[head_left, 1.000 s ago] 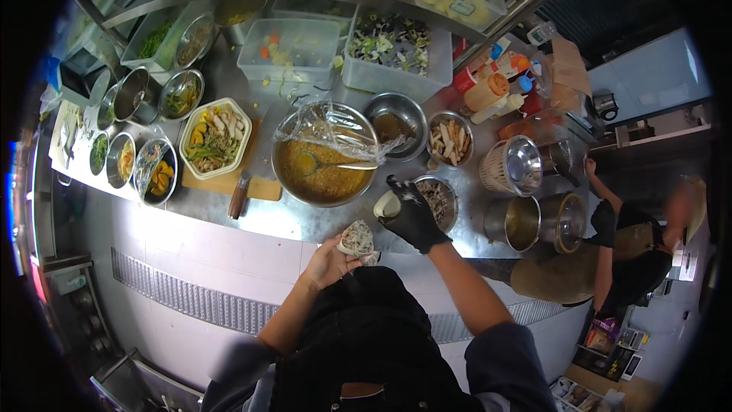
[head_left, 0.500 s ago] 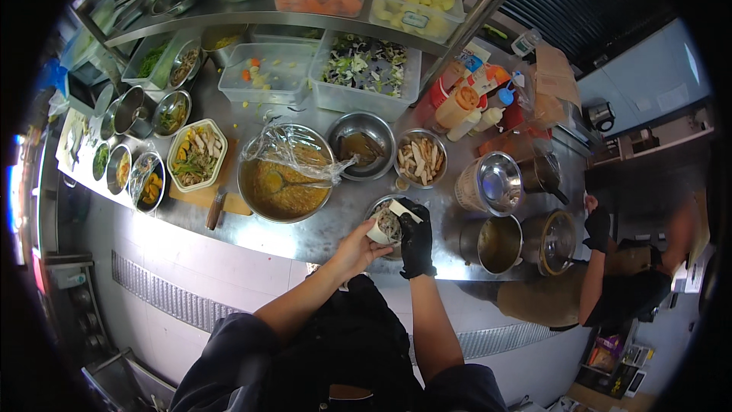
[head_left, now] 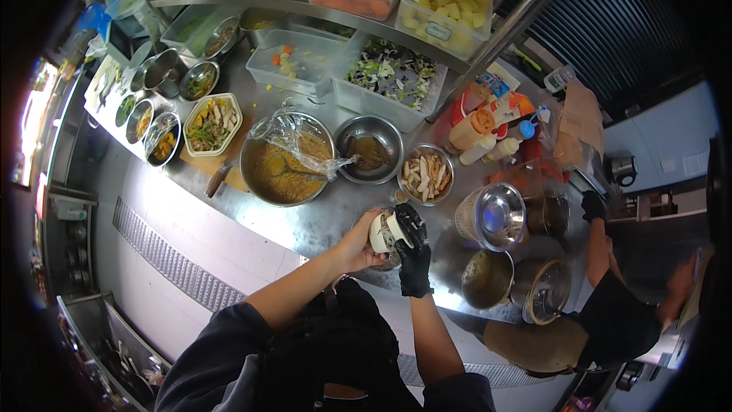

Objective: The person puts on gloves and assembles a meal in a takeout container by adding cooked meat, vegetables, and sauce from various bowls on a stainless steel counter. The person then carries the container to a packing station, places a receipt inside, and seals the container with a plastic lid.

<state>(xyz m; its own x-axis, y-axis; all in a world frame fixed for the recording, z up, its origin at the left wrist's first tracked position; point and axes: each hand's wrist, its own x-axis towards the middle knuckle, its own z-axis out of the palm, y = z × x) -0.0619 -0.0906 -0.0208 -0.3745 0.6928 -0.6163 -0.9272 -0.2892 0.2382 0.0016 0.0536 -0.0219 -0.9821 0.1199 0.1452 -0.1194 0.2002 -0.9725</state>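
My bare left hand (head_left: 357, 243) grips a small round white container (head_left: 383, 232) with dark food in it, held just above the steel counter (head_left: 320, 217). My right hand (head_left: 414, 250), in a black glove, is closed over the container's right side and top. Both hands meet at the counter's near edge. Right behind them stands a small steel bowl of pale sliced pieces (head_left: 425, 175). To the left is a big steel bowl of brown sauce (head_left: 287, 160), half covered with plastic wrap, a spoon lying in it.
Another steel bowl (head_left: 369, 148), a lidded pot (head_left: 492, 216) and two pots (head_left: 488, 278) stand on the counter. Squeeze bottles (head_left: 476, 133) and tubs of chopped vegetables (head_left: 389, 76) sit behind. Small bowls (head_left: 164, 137) line the left. Another person with a gloved hand (head_left: 592, 204) works at the right.
Both hands lifted the white container from the counter's near edge and brought it up and rightward; the gloved right hand now wraps its top. The view shifted, showing more of the upper shelf.
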